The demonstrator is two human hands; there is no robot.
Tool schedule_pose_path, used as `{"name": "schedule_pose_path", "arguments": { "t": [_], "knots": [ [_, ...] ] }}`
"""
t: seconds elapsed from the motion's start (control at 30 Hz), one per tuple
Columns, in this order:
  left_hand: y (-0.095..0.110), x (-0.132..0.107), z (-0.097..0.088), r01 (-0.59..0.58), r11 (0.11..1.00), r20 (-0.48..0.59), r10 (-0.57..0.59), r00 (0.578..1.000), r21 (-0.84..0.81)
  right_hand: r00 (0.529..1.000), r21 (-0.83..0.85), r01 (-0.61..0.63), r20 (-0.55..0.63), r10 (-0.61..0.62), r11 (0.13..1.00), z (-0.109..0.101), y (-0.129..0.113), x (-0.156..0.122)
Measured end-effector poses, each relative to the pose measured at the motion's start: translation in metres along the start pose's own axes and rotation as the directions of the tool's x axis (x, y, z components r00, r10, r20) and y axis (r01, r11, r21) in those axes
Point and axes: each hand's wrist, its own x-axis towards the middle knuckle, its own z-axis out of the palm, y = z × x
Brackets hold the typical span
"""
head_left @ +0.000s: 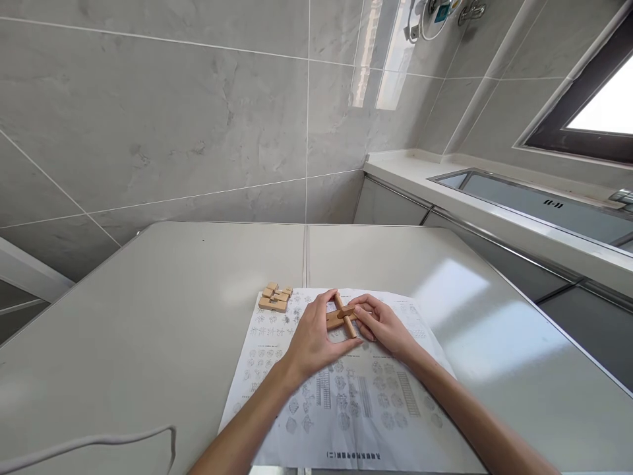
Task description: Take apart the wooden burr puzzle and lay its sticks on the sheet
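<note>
A small cross of wooden puzzle bars (342, 317) rests on a printed instruction sheet (346, 402) on the grey table. My left hand (311, 340) pinches the cross from its left side with fingers curled round the bars. From the right, my right hand (383, 324) grips the same cross with thumb and fingertips. Several loose notched wooden pieces (275, 297) lie in a small heap at the sheet's far left corner, apart from both hands.
The grey table (148, 330) has a seam down its middle and stands against a tiled wall. A white cord (99, 441) loops at the near left edge. A counter with a steel sink (534, 201) runs along the right, under a window.
</note>
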Motion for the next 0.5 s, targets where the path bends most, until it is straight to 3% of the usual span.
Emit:
{"name": "schedule_pose_path", "arguments": {
  "t": [0.5],
  "knots": [
    [0.0015,-0.0016,-0.001,0.015,1.0,-0.008,-0.015,1.0,-0.008,1.0,-0.008,-0.006,0.001,0.006,1.0,-0.0004,-0.0024,-0.001]
  ]
}}
